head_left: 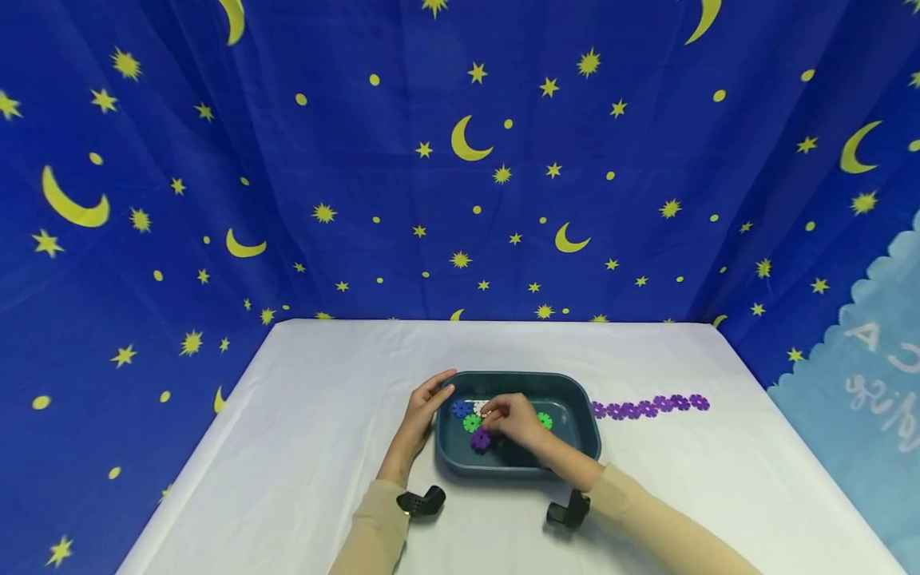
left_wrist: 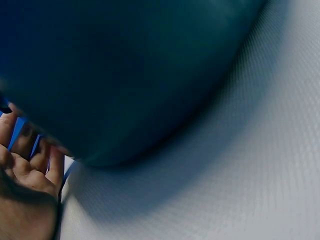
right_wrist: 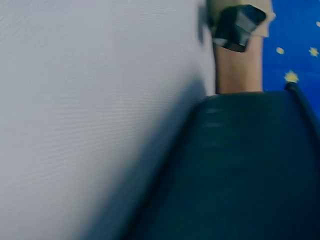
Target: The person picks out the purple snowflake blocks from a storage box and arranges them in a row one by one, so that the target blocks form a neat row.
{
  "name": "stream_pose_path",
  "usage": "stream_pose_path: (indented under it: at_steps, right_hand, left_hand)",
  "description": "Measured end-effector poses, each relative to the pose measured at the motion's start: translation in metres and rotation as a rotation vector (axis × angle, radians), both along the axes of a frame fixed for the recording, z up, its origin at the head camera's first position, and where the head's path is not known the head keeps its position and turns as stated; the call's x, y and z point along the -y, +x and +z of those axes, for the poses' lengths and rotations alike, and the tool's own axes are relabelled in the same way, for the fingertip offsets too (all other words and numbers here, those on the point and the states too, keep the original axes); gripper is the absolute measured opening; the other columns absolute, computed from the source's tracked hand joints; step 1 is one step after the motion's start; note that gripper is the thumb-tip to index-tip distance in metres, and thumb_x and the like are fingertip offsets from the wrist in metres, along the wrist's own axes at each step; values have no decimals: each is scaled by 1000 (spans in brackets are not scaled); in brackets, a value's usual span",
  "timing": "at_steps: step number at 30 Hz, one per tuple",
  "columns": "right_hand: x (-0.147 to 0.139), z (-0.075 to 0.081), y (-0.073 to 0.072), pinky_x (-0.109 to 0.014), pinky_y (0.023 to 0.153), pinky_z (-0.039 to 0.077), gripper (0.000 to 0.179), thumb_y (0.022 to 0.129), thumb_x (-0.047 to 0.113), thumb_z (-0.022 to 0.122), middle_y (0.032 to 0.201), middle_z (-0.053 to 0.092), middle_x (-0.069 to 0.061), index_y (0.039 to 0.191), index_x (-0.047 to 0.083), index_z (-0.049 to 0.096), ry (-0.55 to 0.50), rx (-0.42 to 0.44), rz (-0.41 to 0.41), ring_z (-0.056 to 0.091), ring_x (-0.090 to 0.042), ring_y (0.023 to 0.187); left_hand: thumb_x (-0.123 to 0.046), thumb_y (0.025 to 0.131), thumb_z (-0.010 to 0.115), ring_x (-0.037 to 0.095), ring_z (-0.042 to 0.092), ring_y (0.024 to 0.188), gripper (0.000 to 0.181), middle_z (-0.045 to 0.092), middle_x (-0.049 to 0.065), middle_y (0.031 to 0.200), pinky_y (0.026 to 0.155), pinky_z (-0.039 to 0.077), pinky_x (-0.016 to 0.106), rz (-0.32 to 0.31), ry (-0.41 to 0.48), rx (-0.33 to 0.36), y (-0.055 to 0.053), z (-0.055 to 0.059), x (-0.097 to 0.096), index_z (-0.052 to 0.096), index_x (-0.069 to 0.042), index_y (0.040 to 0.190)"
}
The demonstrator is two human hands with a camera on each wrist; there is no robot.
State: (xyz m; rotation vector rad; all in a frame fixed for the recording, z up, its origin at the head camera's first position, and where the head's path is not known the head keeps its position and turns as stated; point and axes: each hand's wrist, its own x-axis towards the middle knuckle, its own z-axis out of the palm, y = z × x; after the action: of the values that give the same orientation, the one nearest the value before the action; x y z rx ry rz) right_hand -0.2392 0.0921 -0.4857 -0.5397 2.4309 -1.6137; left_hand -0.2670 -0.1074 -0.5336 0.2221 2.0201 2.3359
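In the head view my left hand [head_left: 422, 411] grips the left end of a dark teal tub [head_left: 517, 471], thumb over the rim and fingers along the outside. My right hand [head_left: 513, 419] reaches down inside, fingers bent. Its fingertips are right at a white snowflake-shaped plastic piece [head_left: 479, 408] and just above a purple one [head_left: 480, 440]; I cannot tell whether they pinch either. Beside these lie a blue piece [head_left: 461, 409] and a green piece [head_left: 471, 423]. Another green piece [head_left: 545, 420] shows right of the hand. The left wrist view has the left fingers [left_wrist: 55, 167] against the tub's side.
A chain of joined purple pieces [head_left: 648, 408] stretches rightward from the tub's right end on the white tablecloth [head_left: 323, 415]. Blue star-and-moon curtains [head_left: 402, 184] surround the table. Each wrist wears a black camera, one at the left [head_left: 422, 501], one at the right [head_left: 569, 511].
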Motion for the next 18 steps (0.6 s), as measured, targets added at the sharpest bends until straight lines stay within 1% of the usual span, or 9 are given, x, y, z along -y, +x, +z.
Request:
stream_pose_path:
  at_steps: [5,10,12,14,16,18]
  right_hand:
    - [-7,9,1,-22,66,55,28,79,-11,65,84,69,-29,105,-19,62,-80,32,-121,68,-15,71]
    - [-24,18,1,-17,68,53,31,82,-11,63,87,70,-25,112,-15,61,-134,28,-255,66,-7,71]
    - [-32,21,0,-16,68,53,31,83,-9,62,87,70,-21,114,-14,61,-156,39,-299,64,-4,71]
    - [-40,23,-1,-17,68,53,32,85,-6,62,87,71,-17,115,-13,60,-192,61,-329,63,-2,70]
    - [-47,26,-1,-18,69,54,32,85,-6,62,84,71,-11,116,-14,59,-233,75,-360,63,-1,70]
    - [-53,27,-2,-18,69,54,32,86,-5,61,80,70,-3,116,-14,58,-270,82,-390,63,-1,70]
  left_hand:
    - [-17,95,58,6,52,115,44,52,18,137,102,39,24,-12,1,-23,1,-1,0,51,1,135]
    - [-19,95,58,7,51,118,45,52,17,138,108,38,33,-18,-35,-34,0,-2,0,51,-1,135]
    - [-22,95,58,8,52,119,46,53,15,137,108,38,36,-18,-42,-38,0,-2,1,51,-1,136]
    - [-27,94,60,8,53,118,51,56,12,135,108,38,36,-20,-41,-51,0,-2,1,50,0,136]
    - [-31,93,60,7,54,115,54,59,7,131,105,40,33,-26,-32,-76,1,-2,2,50,1,135]
    - [-31,94,60,8,55,114,53,61,5,128,102,42,30,-36,-25,-129,1,-4,2,51,2,135]
